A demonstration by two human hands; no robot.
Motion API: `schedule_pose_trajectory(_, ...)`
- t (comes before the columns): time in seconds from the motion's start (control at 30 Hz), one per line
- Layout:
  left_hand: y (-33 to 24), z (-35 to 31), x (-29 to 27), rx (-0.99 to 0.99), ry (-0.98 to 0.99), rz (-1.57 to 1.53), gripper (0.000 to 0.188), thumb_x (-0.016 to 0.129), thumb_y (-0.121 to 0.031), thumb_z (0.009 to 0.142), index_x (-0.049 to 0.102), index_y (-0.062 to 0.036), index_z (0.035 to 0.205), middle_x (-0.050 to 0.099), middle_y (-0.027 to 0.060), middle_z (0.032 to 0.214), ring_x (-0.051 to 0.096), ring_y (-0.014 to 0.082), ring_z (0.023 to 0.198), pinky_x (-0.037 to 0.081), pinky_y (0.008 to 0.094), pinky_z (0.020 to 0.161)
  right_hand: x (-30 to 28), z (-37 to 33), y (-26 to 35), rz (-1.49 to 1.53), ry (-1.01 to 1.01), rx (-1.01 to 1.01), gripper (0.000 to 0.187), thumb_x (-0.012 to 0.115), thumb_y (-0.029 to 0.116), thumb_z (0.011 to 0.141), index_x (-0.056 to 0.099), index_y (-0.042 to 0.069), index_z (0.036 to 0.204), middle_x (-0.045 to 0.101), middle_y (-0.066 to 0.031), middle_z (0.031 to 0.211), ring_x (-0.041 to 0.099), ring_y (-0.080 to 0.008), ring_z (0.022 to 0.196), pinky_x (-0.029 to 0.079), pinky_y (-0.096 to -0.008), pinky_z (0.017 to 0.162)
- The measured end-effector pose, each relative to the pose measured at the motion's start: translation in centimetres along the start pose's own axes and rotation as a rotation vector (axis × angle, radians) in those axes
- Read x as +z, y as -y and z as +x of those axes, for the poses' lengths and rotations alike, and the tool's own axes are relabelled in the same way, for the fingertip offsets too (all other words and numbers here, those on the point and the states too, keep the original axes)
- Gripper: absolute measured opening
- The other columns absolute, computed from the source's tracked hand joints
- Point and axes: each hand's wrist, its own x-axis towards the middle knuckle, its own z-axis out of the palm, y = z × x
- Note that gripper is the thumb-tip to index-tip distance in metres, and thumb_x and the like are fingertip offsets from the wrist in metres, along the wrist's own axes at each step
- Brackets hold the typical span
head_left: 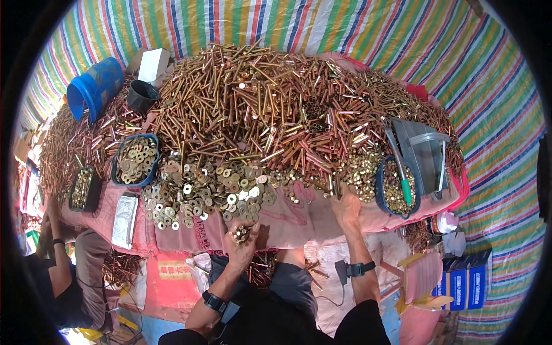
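Note:
My left hand [241, 240] is closed around a bunch of short brass pieces [240, 233], held just in front of a spread of brass washers [201, 192]. My right hand [347, 206] rests palm down at the edge of the heap, its fingers on small brass nuts [362, 172]; whether it grips any I cannot tell. Behind both rises a big heap of brass and copper rods and tubes [270, 109] lying on pink cloth [287, 221]. Both wrists wear dark bands.
A blue bowl of washers [135, 159] sits left, a blue bowl of small nuts [394, 190] with a green-handled tool right, a grey bin [422, 150] behind it. A blue barrel [95, 86], black cup [141, 95] and white box [154, 63] stand far left. Another person's arm [54, 253] is lower left.

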Motion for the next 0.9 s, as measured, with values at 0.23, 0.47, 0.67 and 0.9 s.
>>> schedule_pose_trajectory(0.23, -0.3, 0.1, 0.1, 0.049, 0.001, -0.013, 0.017, 0.082, -0.010, 0.095, 0.068, -0.0013, 0.100, 0.069, 0.0028, 0.095, 0.062, 0.0097, 0.082, 0.051, 0.0257, 0.074, 4.2, 2.1, 9.2, 0.565, -0.144, -0.123, 0.029, 0.075, 0.007, 0.089, 0.072, 0.002, 0.118, 0.074, -0.0126, 0.097, 0.074, -0.0171, 0.077, 0.060, -0.0320, 0.065)
schedule_pose_trajectory(0.47, -0.9, 0.1, 0.2, 0.027, 0.009, -0.055, 0.018, 0.082, -0.012, 0.095, 0.068, -0.0016, 0.099, 0.067, 0.0018, 0.089, 0.059, 0.0087, 0.077, 0.050, 0.0261, 0.070, 2.6, -0.6, 8.9, 0.721, -0.182, -0.194, 0.047, 0.081, 0.016, 0.089, 0.066, -0.005, 0.128, 0.066, -0.0208, 0.122, 0.072, -0.0282, 0.096, 0.061, -0.0392, 0.082)
schedule_pose_trajectory(0.67, -0.3, 0.0, 0.1, 0.023, 0.015, -0.046, 0.016, 0.081, -0.011, 0.096, 0.068, -0.0023, 0.101, 0.065, 0.0003, 0.088, 0.059, 0.0069, 0.078, 0.049, 0.0244, 0.070, -1.3, -2.0, -2.1, 0.175, -0.491, 0.013, 0.073, 0.079, 0.040, 0.092, 0.054, -0.004, 0.144, 0.047, -0.0288, 0.145, 0.045, -0.0437, 0.135, 0.038, -0.0564, 0.114)
schedule_pose_trajectory(0.9, 0.6, 0.0, 0.4, 0.092, 0.006, -0.129, 0.015, 0.079, -0.008, 0.097, 0.066, -0.0044, 0.103, 0.063, -0.0013, 0.090, 0.056, 0.0050, 0.075, 0.046, 0.0229, 0.066, 0.8, 3.5, -0.9, 0.204, -0.504, 0.112, 0.072, 0.071, 0.058, 0.094, 0.063, 0.004, 0.142, 0.052, -0.0304, 0.140, 0.046, -0.0473, 0.129, 0.040, -0.0579, 0.109)
